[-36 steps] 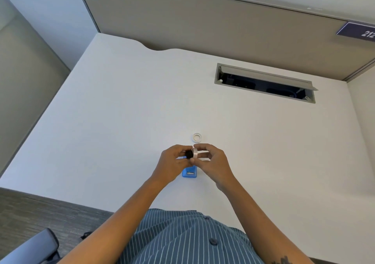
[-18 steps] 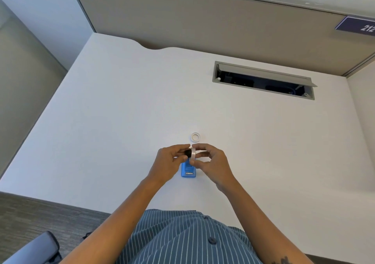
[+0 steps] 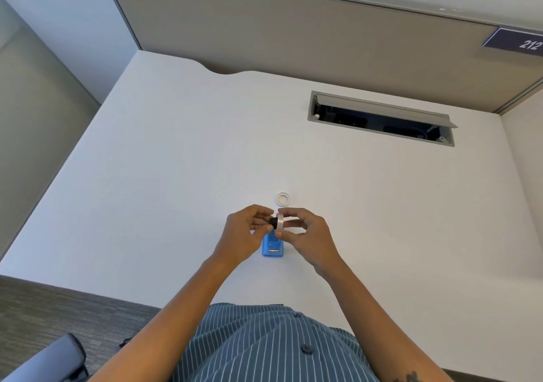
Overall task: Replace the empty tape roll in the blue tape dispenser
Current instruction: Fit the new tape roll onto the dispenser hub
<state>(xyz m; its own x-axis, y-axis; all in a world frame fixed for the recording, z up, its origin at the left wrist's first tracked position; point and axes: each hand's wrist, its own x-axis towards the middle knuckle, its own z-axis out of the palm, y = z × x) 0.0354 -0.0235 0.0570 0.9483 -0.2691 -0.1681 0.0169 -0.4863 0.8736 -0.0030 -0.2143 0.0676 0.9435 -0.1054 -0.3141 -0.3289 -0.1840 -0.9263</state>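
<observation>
Above blue dispenser (image 3: pixel 272 248) on desk (image 3: pixel 176 161): left hand (image 3: pixel 245 231) pinched black hub (image 3: pixel 273 221), right hand (image 3: pixel 305 233) pinched tape roll (image 3: pixel 280 223), pressed together. Empty ring (image 3: pixel 283 199) just beyond. Wall sign (image 3: pixel 518 42) read "212".

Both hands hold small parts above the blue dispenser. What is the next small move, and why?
Probably push the black hub in the left hand fully into the tape roll held by the right hand. The hub appears to meet the roll's side, and the blue dispenser waits below on the desk. A small white ring lies aside.
</observation>
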